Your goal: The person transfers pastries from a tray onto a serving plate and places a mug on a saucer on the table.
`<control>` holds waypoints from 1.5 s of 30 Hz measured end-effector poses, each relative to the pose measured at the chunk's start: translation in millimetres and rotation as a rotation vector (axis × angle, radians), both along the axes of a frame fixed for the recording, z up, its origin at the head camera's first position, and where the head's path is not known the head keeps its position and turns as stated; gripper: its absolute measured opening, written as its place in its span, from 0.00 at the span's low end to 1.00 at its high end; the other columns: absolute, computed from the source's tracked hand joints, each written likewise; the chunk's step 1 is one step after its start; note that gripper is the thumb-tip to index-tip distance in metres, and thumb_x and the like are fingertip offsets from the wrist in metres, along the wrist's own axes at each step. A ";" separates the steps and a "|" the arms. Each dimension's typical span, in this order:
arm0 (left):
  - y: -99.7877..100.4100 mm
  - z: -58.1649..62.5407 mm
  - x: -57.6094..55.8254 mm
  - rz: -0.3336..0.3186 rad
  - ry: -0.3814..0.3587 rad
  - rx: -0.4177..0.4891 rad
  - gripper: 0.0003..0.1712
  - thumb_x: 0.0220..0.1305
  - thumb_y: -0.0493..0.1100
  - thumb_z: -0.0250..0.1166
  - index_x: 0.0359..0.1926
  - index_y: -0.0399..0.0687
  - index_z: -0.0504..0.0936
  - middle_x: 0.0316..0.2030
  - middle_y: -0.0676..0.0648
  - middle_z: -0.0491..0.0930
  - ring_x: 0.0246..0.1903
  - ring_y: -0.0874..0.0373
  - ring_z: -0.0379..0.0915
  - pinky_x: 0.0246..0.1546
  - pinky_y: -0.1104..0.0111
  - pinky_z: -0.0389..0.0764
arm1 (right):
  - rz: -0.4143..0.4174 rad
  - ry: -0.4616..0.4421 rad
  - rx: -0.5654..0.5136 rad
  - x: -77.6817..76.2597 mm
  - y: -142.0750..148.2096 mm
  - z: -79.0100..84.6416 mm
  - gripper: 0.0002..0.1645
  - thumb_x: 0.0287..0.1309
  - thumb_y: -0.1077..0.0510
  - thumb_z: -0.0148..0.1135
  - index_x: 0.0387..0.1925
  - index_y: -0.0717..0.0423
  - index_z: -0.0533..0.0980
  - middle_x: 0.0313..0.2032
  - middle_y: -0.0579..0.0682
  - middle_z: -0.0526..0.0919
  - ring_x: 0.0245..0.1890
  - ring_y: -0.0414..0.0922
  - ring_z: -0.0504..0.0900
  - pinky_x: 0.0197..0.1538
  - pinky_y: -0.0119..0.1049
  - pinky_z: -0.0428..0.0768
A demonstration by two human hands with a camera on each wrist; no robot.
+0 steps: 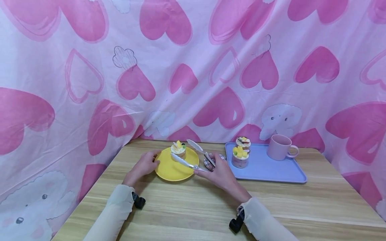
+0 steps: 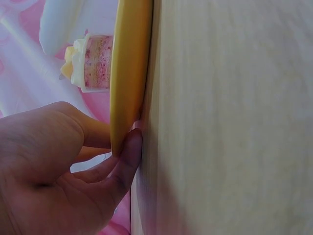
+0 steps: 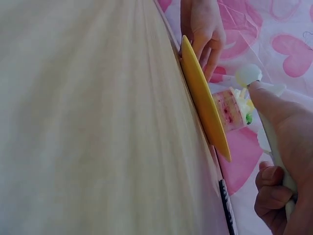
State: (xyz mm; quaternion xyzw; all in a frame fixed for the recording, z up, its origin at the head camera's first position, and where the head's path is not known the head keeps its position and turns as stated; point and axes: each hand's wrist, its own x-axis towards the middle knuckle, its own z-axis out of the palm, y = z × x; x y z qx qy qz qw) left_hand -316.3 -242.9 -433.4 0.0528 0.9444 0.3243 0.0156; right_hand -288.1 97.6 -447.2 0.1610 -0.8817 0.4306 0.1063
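My left hand (image 1: 143,168) pinches the left rim of a yellow plate (image 1: 170,170). In the left wrist view its thumb and fingers (image 2: 124,156) lie on either side of the rim. Toward the back of the plate stands a small round layered cake (image 2: 98,63) with white cream and yellow fruit on top. From the right, my right hand (image 1: 221,175) grips metal tongs (image 1: 185,163) with white tips. Their arms are spread wide, one tip before the cake and the other behind it to the right, with nothing pinched between them.
Right of the plate is a blue-lilac tray (image 1: 271,172) bearing two more cakes, the nearer one fruit-topped (image 1: 240,157), and a pink mug (image 1: 278,147). A checked round piece (image 1: 223,158) lies partly behind my right hand. A heart-patterned curtain (image 1: 217,110) hangs behind the wooden table (image 1: 187,207).
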 end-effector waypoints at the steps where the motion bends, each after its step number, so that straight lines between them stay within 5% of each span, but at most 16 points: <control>1: 0.2 0.3 -0.3 -0.001 0.003 0.000 0.33 0.76 0.31 0.60 0.79 0.32 0.67 0.69 0.29 0.78 0.62 0.41 0.80 0.66 0.48 0.84 | -0.005 -0.003 -0.006 1.8 2.2 0.3 0.51 0.43 0.27 0.85 0.56 0.54 0.75 0.37 0.51 0.85 0.34 0.40 0.78 0.35 0.31 0.79; 13: -1.1 -0.1 -0.3 -0.012 0.007 0.002 0.34 0.76 0.31 0.60 0.79 0.30 0.66 0.70 0.28 0.76 0.65 0.38 0.79 0.68 0.46 0.83 | -0.024 -0.021 -0.049 13.3 32.2 -0.2 0.52 0.46 0.26 0.83 0.59 0.53 0.73 0.47 0.56 0.88 0.40 0.43 0.83 0.34 0.30 0.85; 25: 1.2 -0.6 1.2 -0.017 0.016 0.016 0.33 0.76 0.31 0.59 0.79 0.30 0.66 0.68 0.28 0.78 0.62 0.39 0.80 0.66 0.47 0.84 | -0.029 -0.003 -0.054 15.6 51.4 3.4 0.51 0.47 0.26 0.82 0.56 0.56 0.74 0.34 0.52 0.79 0.33 0.43 0.78 0.26 0.30 0.78; 45: -0.5 -1.2 -0.6 -0.011 0.008 0.009 0.33 0.78 0.31 0.59 0.79 0.31 0.66 0.70 0.28 0.76 0.65 0.37 0.79 0.68 0.45 0.82 | -0.117 -0.048 -0.002 25.9 90.5 2.7 0.51 0.47 0.26 0.82 0.60 0.53 0.73 0.38 0.52 0.83 0.35 0.45 0.78 0.32 0.30 0.81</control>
